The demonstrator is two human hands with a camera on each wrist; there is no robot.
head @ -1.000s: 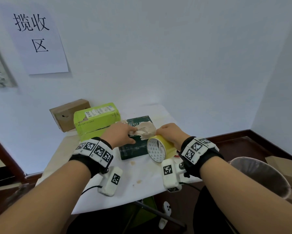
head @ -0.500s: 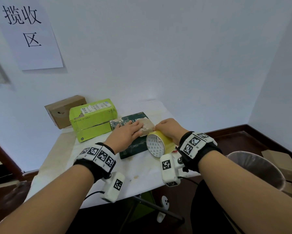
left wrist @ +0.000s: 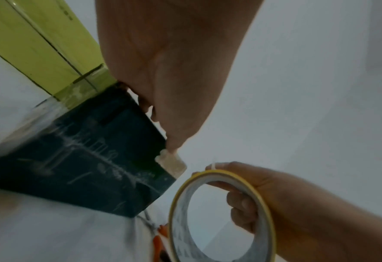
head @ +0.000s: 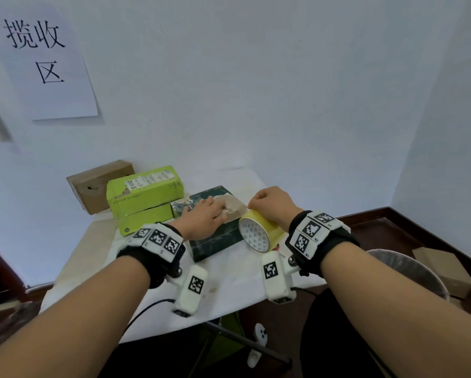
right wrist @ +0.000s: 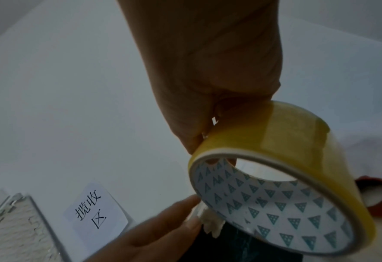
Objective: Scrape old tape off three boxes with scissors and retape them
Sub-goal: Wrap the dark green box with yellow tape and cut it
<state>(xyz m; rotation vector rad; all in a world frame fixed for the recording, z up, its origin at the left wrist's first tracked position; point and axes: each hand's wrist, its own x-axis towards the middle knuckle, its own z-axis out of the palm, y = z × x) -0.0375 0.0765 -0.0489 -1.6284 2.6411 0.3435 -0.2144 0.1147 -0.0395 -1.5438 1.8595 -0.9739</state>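
Observation:
A dark green box (head: 215, 241) lies on the white table (head: 229, 290), with a torn beige patch (head: 235, 207) on its top. My left hand (head: 215, 211) lies flat on that top, fingers straight, fingertips at the patch (left wrist: 172, 162). My right hand (head: 270, 204) grips a yellow tape roll (head: 259, 233) on edge against the box's right side; fingers hook through the core (left wrist: 221, 218), thumb on the rim (right wrist: 275, 159). A lime green box (head: 144, 192) and a brown cardboard box (head: 98, 184) stand behind on the left. An orange scissors handle (right wrist: 378, 193) lies beyond the roll.
A paper sign (head: 43, 64) hangs on the wall at the left. To the right of the table a lined waste bin (head: 409, 271) stands on the floor, with cardboard boxes (head: 441, 266) beside it. The table's front edge is close to my wrists.
My left hand went from fingertips at the torn patch to lying flat on the dark box's top. The right hand has kept the roll at the box's right side.

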